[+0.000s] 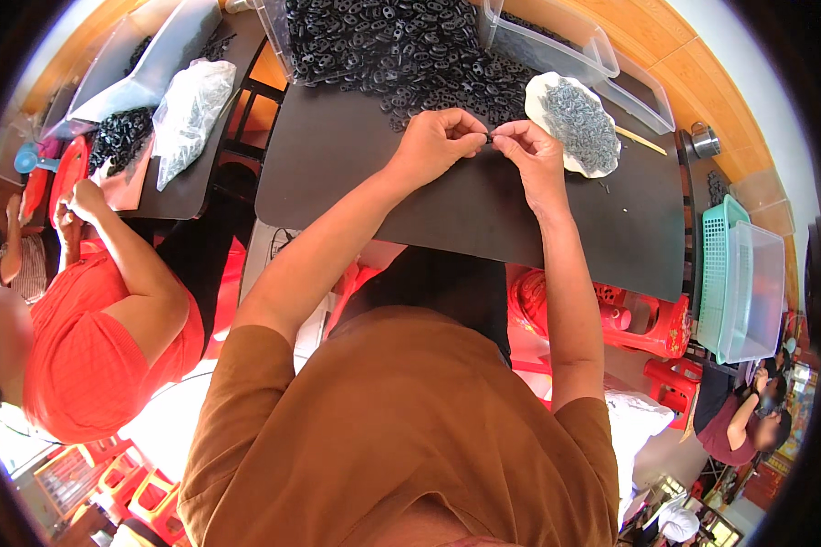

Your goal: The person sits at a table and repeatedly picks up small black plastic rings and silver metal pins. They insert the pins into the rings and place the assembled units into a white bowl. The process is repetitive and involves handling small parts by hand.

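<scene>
Above the dark table, my left hand (440, 146) and my right hand (533, 157) meet fingertip to fingertip, both closed in a pinch. A tiny black plastic piece (488, 139) shows between them, held by the left finger and thumb. Whatever the right fingertips pinch is too small to make out. Just beyond the hands spreads a large heap of small black plastic parts with holes (392, 46). Beside my right hand lies a pale scalloped dish (601, 170) that bears a pile of small grey pieces (578, 123).
Clear plastic bins (556, 46) stand at the table's back right, near a light stick (641, 140). A metal cup (702, 139) and a mint basket (722, 273) sit to the right. At the left table, a person in red (109, 346) works near a plastic bag (190, 114).
</scene>
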